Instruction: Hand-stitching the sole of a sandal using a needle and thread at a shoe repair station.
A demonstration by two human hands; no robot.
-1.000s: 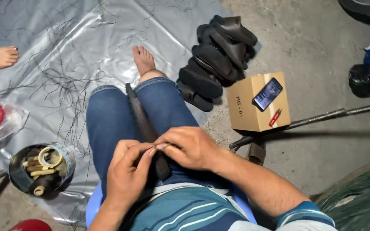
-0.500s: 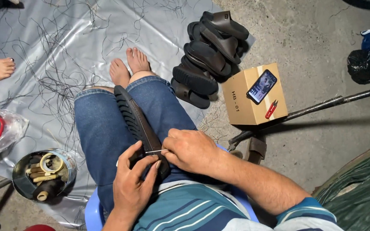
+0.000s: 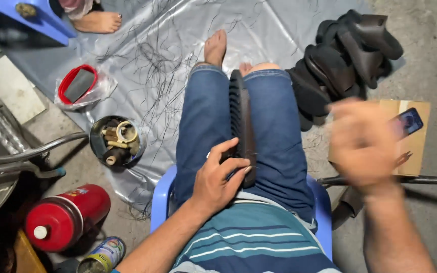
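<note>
One left hand (image 3: 218, 179) fingers gripping black ribbed strip (image 3: 241, 119), right hand (image 3: 362, 144) blurred, grip unclear, tan box (image 3: 418, 146) beside.

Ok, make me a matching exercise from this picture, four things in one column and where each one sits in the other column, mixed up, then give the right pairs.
Things:
1. long black ribbed piece
2. phone
3. round tin of spools
4. red cylinder

Places:
A. on the cardboard box
B. on the grey plastic sheet, beside the blue chair
C. between the knees, gripped by the left hand
D. on the bare floor, next to a can

Pairs: 1-C, 2-A, 3-B, 4-D
</note>
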